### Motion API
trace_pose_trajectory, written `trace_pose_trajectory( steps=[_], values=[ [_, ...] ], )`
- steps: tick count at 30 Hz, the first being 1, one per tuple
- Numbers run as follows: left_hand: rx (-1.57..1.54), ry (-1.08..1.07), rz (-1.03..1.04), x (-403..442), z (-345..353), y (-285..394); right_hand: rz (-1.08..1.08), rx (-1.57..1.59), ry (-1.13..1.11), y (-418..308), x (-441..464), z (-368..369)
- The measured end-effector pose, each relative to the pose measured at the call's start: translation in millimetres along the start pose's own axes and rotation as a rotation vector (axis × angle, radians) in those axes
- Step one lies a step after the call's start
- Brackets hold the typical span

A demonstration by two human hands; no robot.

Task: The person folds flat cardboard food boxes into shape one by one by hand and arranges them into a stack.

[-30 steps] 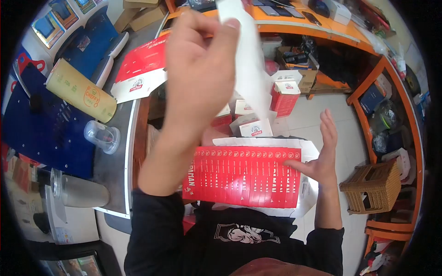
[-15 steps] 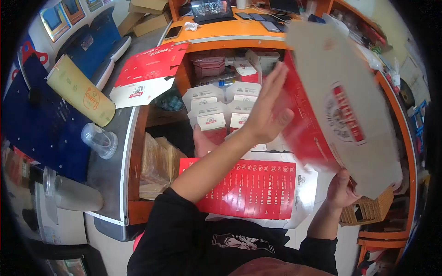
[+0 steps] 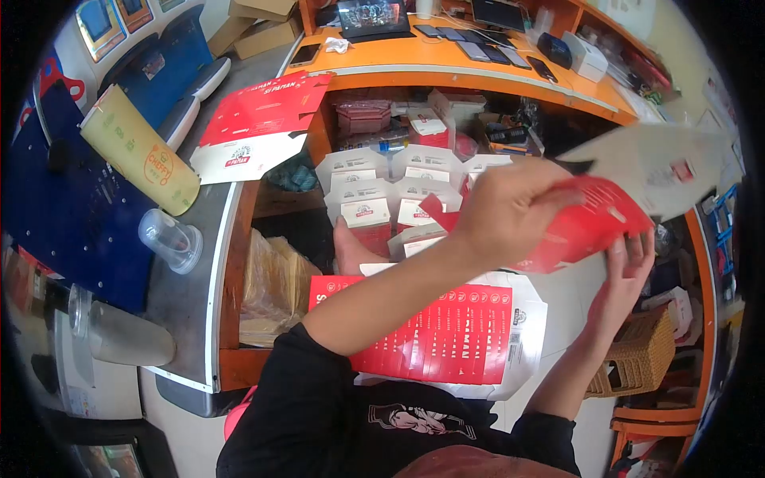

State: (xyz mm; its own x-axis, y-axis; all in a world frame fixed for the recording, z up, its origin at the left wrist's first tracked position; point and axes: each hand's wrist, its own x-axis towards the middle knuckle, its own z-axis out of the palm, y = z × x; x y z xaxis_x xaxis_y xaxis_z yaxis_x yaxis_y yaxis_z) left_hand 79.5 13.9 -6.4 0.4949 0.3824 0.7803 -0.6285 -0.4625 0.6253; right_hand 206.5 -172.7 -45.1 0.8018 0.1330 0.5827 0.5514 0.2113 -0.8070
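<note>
In front of me at the right, a flat cardboard box blank (image 3: 594, 223), red on one face and greyish white on the other, is bent between my hands. My left hand (image 3: 510, 211) reaches across and is closed on its red side. My right hand (image 3: 629, 263) grips the lower right edge, fingers curled against the card. The pale part (image 3: 669, 171) beyond is blurred. Below my left forearm, a fanned stack of red box blanks (image 3: 446, 334) lies across my lap, over white card. Several folded boxes (image 3: 362, 211) with white lids stand ahead in rows.
An orange desk (image 3: 358, 60) with phones and a tablet is at the back. On the grey counter at left are a red-and-white blank (image 3: 263, 119), a yellow cup roll (image 3: 143, 155) and clear plastic cups (image 3: 171, 243). A woven basket (image 3: 641, 350) is at right.
The box blank has tipped away and folded down from its raised, upright position. My left hand, open before, has moved right and closed on it. My right hand has risen along its edge.
</note>
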Motion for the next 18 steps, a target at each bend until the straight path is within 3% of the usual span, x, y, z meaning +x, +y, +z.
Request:
trace_pose_trajectory(
  steps=[2,3,6,9,12,13,16,18],
  values=[
    [0.004,-0.041,0.029,-5,8,1,0.020,0.092,-0.111,14,-10,-5],
    [-0.109,-0.136,-0.144,-3,5,14,0.059,0.172,-0.160,18,-9,-9],
    [-0.377,-0.118,-0.195,-9,17,8,0.207,0.490,-0.329,33,-8,-23],
    [0.283,-0.025,-0.126,-7,-2,-9,0.258,0.556,-0.325,17,-14,-17],
    [0.729,0.201,0.026,-25,-11,-34,0.269,0.476,-0.157,4,-11,-4],
    [0.746,0.129,0.002,-36,-15,-33,0.286,0.494,-0.122,3,-5,-2],
    [0.728,-0.078,-0.176,-58,-13,-27,0.308,0.576,-0.160,9,-2,-7],
    [0.101,-0.252,-0.429,-56,-20,-34,0.274,0.655,-0.213,15,-5,-3]
  ],
)
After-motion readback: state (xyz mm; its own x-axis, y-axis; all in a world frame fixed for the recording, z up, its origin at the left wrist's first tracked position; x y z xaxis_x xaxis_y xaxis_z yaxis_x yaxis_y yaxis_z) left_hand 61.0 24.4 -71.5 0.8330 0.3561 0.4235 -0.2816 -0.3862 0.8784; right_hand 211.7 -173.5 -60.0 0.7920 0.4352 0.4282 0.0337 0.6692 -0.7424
